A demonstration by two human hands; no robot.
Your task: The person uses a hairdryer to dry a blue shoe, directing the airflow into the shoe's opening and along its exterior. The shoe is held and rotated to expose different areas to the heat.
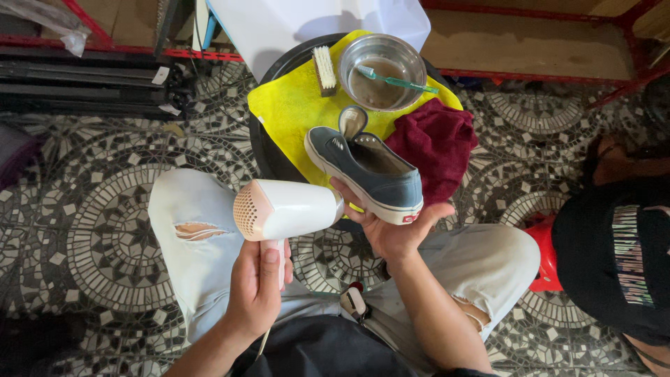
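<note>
Left hand (258,283), closed in a full fist around the handle of one white hair dryer (283,209); the barrel points toward three o'clock, its peach intake grille facing nine o'clock; the body looks light, rigid and smooth, so the handle is the sound place to grip. Right hand (391,227), open and palm up, cradles the sole of one blue-grey canvas shoe (370,173) at the centre of view, just beside the dryer's nozzle; the shoe appears light, its upper soft and yielding, its rubber sole firm, hence best supported from beneath or pinched at the heel. At twelve o'clock of the shoe lies one yellow cloth (296,105) spread on a round dark surface (262,150); upon it stand one steel bowl (382,70) with murky water, one green toothbrush (394,80) resting across its rim, and one bristle brush (324,68) at eleven o'clock; one maroon cloth (436,143), crumpled, lies at two o'clock; patterned mosaic floor (84,209) beneath; another person's dark sleeve (618,258) at four o'clock.
</note>
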